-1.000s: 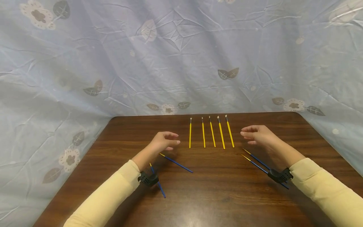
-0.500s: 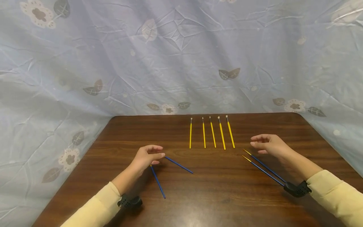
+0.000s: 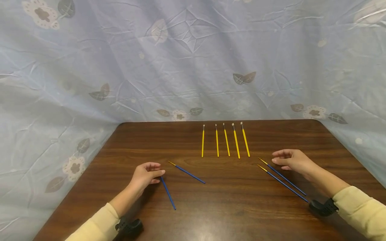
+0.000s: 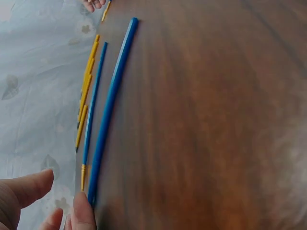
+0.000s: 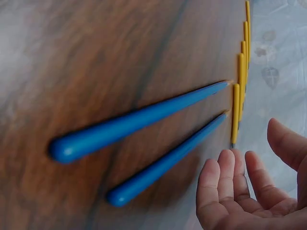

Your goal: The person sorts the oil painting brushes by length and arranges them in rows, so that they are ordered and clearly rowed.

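Note:
My left hand (image 3: 141,177) hovers at the tip end of a slim blue paintbrush (image 3: 167,192), covering its bristles in the head view. Thumb and fingers stand apart in the left wrist view, with nothing between them. A second blue paintbrush (image 3: 190,174) with a golden tip lies slanted just to the right. On the other side, my right hand (image 3: 294,162) is held with relaxed fingers beside two nearly parallel blue paintbrushes (image 3: 283,183). In the right wrist view its fingers (image 5: 208,179) are spread and hold nothing, near the blue handles (image 5: 168,160).
Several yellow paintbrushes (image 3: 236,144) with pale bristles lie in a row at the back of the brown wooden table (image 3: 229,207). A patterned cloth (image 3: 193,67) hangs behind the table and along its sides. Each wrist wears a black camera (image 3: 129,227).
Both hands have drawn back toward the person and outward, away from the yellow row. The left hand has uncovered the tip of the slanted blue brush. All the brushes lie where they were.

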Demonstrator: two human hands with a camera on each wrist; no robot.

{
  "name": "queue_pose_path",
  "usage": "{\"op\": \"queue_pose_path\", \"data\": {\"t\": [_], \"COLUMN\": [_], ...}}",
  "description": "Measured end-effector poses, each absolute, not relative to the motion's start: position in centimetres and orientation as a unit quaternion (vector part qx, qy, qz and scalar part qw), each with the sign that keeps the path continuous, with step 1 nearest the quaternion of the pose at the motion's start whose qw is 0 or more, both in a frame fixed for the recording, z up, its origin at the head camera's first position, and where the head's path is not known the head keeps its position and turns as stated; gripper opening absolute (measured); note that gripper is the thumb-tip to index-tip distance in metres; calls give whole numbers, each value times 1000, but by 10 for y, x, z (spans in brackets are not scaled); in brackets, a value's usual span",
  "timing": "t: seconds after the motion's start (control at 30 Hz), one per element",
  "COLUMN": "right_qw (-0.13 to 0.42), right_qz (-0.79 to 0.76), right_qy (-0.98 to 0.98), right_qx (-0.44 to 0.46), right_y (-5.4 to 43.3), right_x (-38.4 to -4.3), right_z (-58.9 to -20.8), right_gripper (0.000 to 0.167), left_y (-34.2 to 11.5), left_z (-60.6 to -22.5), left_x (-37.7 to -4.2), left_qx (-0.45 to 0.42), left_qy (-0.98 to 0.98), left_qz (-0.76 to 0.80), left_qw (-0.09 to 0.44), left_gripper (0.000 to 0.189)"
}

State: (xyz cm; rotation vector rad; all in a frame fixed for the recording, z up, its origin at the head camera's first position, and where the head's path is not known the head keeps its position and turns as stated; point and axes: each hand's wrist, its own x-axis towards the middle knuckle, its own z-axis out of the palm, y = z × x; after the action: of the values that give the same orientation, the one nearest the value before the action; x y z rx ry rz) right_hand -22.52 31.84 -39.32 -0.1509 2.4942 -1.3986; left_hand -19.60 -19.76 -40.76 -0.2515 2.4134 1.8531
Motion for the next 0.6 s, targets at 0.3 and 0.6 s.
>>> {"op": "queue_pose_path", "data": {"t": [0.3,0.6], "right_qw": [151,169], "right_qz": [-479,-443], "right_qy": [862,878], "right_qx": [-61,-72], "right_y": [324,329], "right_x": [-224,-226], "right_z": [-399,-405], "right_gripper": [62,57], "left_y": [-197,-198], "left_z": [-413,-420], "left_x": [-197,-196], "left_qx": [-91,-86], "left_qy": [802,823], "left_qz": [590,560], "left_qw": [42,40], "left_gripper": [45,49]}}
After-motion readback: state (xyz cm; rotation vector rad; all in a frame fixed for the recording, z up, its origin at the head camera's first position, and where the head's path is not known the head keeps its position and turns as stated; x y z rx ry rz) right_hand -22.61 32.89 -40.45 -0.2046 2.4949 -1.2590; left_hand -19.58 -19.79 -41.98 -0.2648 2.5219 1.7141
